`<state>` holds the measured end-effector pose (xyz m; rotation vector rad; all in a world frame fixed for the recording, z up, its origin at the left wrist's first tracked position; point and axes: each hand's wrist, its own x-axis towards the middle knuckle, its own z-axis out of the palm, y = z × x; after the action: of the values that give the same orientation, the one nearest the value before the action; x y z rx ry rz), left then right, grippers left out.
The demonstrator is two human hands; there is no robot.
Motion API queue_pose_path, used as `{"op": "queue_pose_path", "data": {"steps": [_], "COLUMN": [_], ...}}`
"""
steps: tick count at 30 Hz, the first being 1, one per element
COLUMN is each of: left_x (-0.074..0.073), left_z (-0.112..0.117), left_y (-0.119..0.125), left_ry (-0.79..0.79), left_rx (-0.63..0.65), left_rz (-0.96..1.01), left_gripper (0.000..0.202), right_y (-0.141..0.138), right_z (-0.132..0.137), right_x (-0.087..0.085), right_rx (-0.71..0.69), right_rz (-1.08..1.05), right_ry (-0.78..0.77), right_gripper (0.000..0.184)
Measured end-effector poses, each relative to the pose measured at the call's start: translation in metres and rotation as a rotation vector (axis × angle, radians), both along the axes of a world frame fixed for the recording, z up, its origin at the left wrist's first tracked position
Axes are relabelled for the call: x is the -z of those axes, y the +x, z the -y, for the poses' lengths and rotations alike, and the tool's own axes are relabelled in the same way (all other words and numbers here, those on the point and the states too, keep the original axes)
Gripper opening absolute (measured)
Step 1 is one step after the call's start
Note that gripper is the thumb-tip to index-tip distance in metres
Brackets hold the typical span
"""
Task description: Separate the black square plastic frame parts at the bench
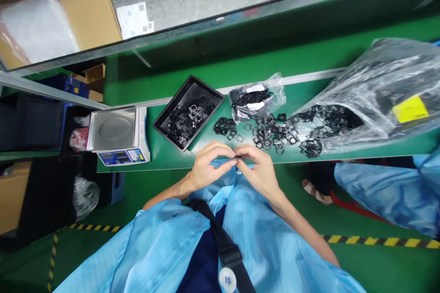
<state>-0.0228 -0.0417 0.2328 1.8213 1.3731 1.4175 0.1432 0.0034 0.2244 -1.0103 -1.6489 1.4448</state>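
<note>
Fingertips [228, 149] of both hands pinching a small black plastic frame [238, 159] between them, just off the front edge of a green workbench [172, 155]. Left hand [209, 167] and right hand [259, 171] closing on it from opposite sides, fingers nearly covering it, so its long axis is proving hard to judge; neither hand is clearly nearer. Loose black frames [271, 132] lying scattered just ahead, closest to the right hand, and running toward a large clear plastic bag [385, 73] holding more. Smaller clear bag [256, 98] resting behind them, with a black tray [206, 87] of frames sitting ahead of the left hand and a digital scale [118, 135] standing beyond it. Pale blue smock sleeve [378, 187] of a nearby co-worker showing at right.
</note>
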Motion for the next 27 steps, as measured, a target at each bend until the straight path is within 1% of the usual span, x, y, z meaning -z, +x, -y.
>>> {"op": "queue_pose_path", "data": {"steps": [6, 13, 20, 25, 27], "left_x": [0.003, 0.008, 0.008, 0.007, 0.008], "left_z": [0.0, 0.002, 0.002, 0.003, 0.002], "left_y": [0.002, 0.009, 0.011, 0.015, 0.014], "left_ry": [0.042, 0.11, 0.125, 0.172, 0.155], "left_rx": [-0.048, -0.108, -0.117, -0.148, -0.139], "left_rz": [-0.058, -0.098, -0.101, -0.069, -0.068], "left_gripper": [0.01, 0.007, 0.006, 0.007, 0.007], "right_y": [-0.003, -0.008, -0.008, -0.009, -0.009], "right_z": [0.003, 0.009, 0.011, 0.014, 0.013], "right_x": [-0.003, 0.002, 0.005, 0.007, 0.007], "right_rx": [0.028, 0.103, 0.12, 0.153, 0.143], "right_rz": [0.056, 0.053, 0.092, 0.09, 0.1], "right_ry": [0.111, 0.293, 0.333, 0.403, 0.387], "right_gripper": [0.01, 0.018, 0.018, 0.019, 0.019]}}
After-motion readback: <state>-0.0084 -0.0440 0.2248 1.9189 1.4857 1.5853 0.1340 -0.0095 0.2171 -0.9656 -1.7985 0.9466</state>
